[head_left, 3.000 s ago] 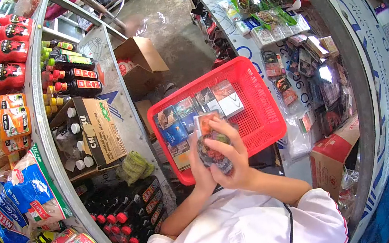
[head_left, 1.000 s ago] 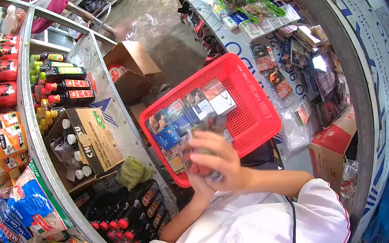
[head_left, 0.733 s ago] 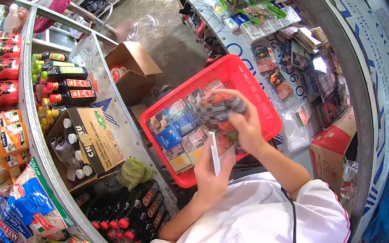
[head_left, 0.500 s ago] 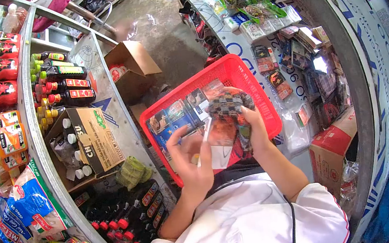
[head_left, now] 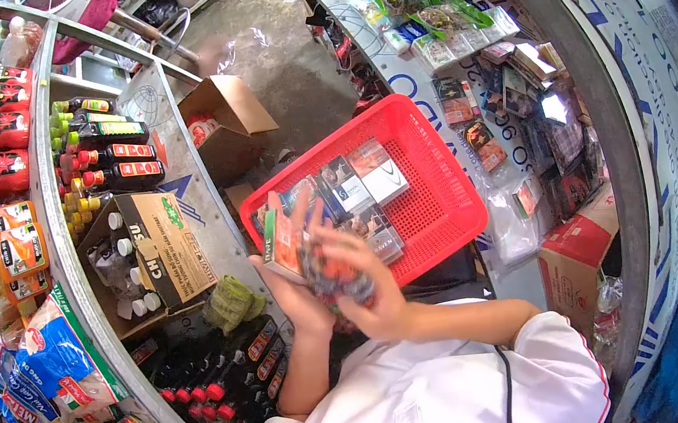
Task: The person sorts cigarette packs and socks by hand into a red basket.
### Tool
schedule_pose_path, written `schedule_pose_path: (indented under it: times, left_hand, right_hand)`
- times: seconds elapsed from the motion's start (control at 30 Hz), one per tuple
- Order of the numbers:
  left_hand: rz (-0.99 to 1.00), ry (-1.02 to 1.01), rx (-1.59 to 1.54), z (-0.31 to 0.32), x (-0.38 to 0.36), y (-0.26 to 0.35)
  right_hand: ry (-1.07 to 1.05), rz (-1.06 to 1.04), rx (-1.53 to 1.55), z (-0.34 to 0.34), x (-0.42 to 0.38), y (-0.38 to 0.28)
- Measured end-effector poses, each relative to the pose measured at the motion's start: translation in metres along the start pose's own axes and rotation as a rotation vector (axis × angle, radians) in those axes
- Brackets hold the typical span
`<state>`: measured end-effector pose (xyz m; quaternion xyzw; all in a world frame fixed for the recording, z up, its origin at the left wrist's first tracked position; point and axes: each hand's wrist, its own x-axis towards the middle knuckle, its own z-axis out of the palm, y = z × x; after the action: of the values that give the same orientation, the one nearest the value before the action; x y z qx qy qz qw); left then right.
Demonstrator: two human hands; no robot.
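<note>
My left hand [head_left: 294, 290] holds a small pack [head_left: 281, 240] with a green edge, upright over the left end of the red basket [head_left: 448, 227]. My right hand [head_left: 365, 281] is blurred and closed round a dark checkered cloth [head_left: 335, 276], which is pressed against that pack. Several small boxes lie in the basket beyond my hands, among them a white-fronted box [head_left: 385, 181] and a dark box [head_left: 345, 193].
Sauce bottles [head_left: 0, 175] and a carton of bottles [head_left: 164, 251] stand on the left shelves. An open cardboard box [head_left: 228, 115] is on the floor ahead. Packets [head_left: 484, 145] lie on the right shelf, with a red carton [head_left: 577, 261] below.
Both hands have moved left and come together. The cloth has moved left and down with my right hand. The white-fronted box now shows in the basket, and a green-edged pack is in my left hand.
</note>
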<state>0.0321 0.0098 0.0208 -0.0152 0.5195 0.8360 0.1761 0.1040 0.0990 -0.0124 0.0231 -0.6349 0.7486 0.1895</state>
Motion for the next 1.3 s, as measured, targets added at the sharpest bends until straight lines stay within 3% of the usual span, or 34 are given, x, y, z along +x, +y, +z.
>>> schedule_pose_path:
  times: [0.07, 0.1, 0.17, 0.2, 0.23, 0.27, 0.33, 0.37, 0.53, 0.6, 0.63, 0.67, 0.73, 0.8, 0.87, 0.93, 1.0, 1.03, 1.1, 1.2, 1.3]
  left_hand:
    - [-0.03, -0.054, -0.077, -0.002, -0.003, -0.006]
    - [-0.064, -0.108, -0.156, -0.002, -0.008, -0.012]
    - [-0.1, -0.015, -0.121, 0.004, -0.032, -0.027]
    - [-0.137, 0.078, -0.085, 0.004, -0.046, -0.035]
    - [-0.162, -0.019, -0.261, -0.013, -0.051, -0.059]
    - [-0.164, -0.021, -0.264, -0.011, -0.051, -0.054]
    - [-0.151, 0.037, -0.186, 0.002, -0.043, -0.029]
    - [-0.175, -0.092, -0.271, 0.008, -0.03, -0.013]
    - [-0.2, -0.197, -0.33, -0.012, -0.019, -0.02]
    - [-0.381, 0.013, -0.702, 0.001, -0.033, -0.031]
    - [-0.279, -0.125, -0.607, 0.011, -0.036, -0.03]
    - [-0.277, -0.124, -0.607, 0.011, -0.039, -0.027]
    - [-0.112, 0.011, -0.022, 0.007, -0.045, -0.021]
    - [-0.13, 0.017, -0.028, -0.002, -0.032, -0.017]
    - [-0.218, -0.03, -0.339, -0.007, -0.018, -0.011]
    - [-0.253, -0.18, -0.548, -0.02, -0.008, -0.028]
    - [-0.453, -0.335, -0.873, -0.019, -0.018, -0.035]
    - [-0.455, -0.335, -0.874, -0.005, -0.025, -0.032]
    - [-0.199, -0.056, -0.232, 0.023, -0.038, -0.02]
    - [-0.231, 0.035, -0.145, 0.003, -0.033, -0.015]
    - [-0.228, -0.095, -0.35, -0.012, -0.014, -0.014]
  right_hand:
    - [0.031, 0.001, 0.021, 0.005, -0.003, -0.005]
    - [0.036, -0.102, -0.036, 0.0, 0.004, -0.008]
    - [0.069, -0.245, -0.049, -0.008, 0.022, -0.011]
    - [0.066, -0.244, -0.051, -0.013, 0.033, -0.016]
    - [-0.023, -0.155, -0.074, -0.021, 0.042, -0.023]
    - [-0.11, -0.066, -0.098, -0.024, 0.046, -0.026]
    - [-0.065, -0.05, -0.047, -0.017, 0.038, -0.015]
    - [-0.056, -0.133, -0.113, -0.013, 0.028, -0.005]
    - [-0.073, -0.289, -0.234, 0.001, 0.008, -0.013]
    - [-0.135, -0.294, -0.126, -0.012, 0.031, -0.018]
    - [-0.144, -0.214, -0.068, -0.019, 0.04, -0.014]
    - [-0.153, -0.134, -0.01, -0.023, 0.045, -0.011]
    - [-0.092, -0.096, 0.003, -0.022, 0.038, 0.004]
    - [-0.038, -0.061, 0.022, -0.019, 0.032, 0.007]
    - [-0.129, -0.208, -0.178, -0.012, 0.013, -0.001]
    - [-0.154, -0.211, -0.182, -0.009, 0.012, -0.015]
    - [-0.192, -0.278, -0.193, -0.014, 0.023, -0.021]
    - [-0.196, -0.272, -0.202, -0.019, 0.034, -0.021]
    - [-0.184, -0.195, -0.198, -0.031, 0.049, -0.018]
    - [-0.125, -0.079, -0.158, -0.033, 0.044, -0.006]
    - [-0.216, -0.21, -0.204, -0.022, 0.018, -0.006]
